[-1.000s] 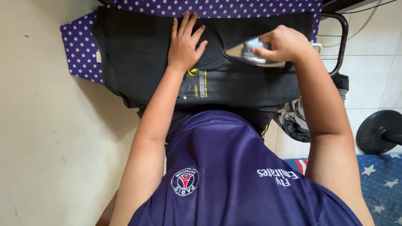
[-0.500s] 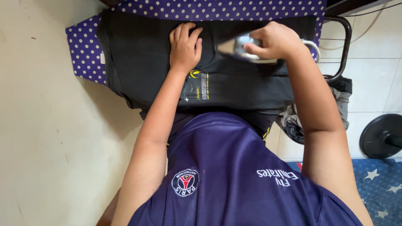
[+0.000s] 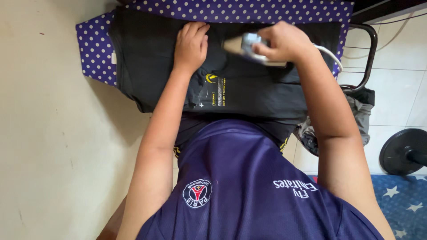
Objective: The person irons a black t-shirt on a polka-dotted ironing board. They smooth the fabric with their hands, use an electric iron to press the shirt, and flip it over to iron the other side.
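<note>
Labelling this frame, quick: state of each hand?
Left hand: fingers curled, pressing on the black shirt.
Right hand: closed on the iron.

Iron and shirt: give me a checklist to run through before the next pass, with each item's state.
1. Right hand grips the iron: ok.
2. Left hand rests on the shirt, beside the iron and apart from it: ok.
3. Shirt lies on the dotted board cover: ok.
4. Cord trails off by the right wrist, clear of the soleplate: ok.
5. Iron heat: cannot tell.
</note>
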